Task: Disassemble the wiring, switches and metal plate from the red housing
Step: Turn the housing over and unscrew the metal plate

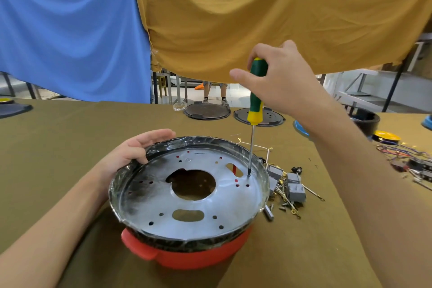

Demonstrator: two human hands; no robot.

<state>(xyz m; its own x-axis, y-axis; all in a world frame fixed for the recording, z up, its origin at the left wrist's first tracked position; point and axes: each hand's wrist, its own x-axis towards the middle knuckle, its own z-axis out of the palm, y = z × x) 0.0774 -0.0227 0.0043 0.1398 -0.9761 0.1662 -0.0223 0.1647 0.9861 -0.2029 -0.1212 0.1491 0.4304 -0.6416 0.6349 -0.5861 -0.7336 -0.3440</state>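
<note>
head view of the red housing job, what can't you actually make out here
- Screw under the screwdriver tip on the metal plate: too small to tell in the head view.
- Inside of the red housing: hidden by the plate.
- Right hand grip on the handle top: fingers hidden behind the hand's back.
- Loose parts beside the housing: too small to identify each.

Round silver metal plate (187, 196) sits in the red housing (187, 257); grey switches (295, 188) lie beside.
</note>
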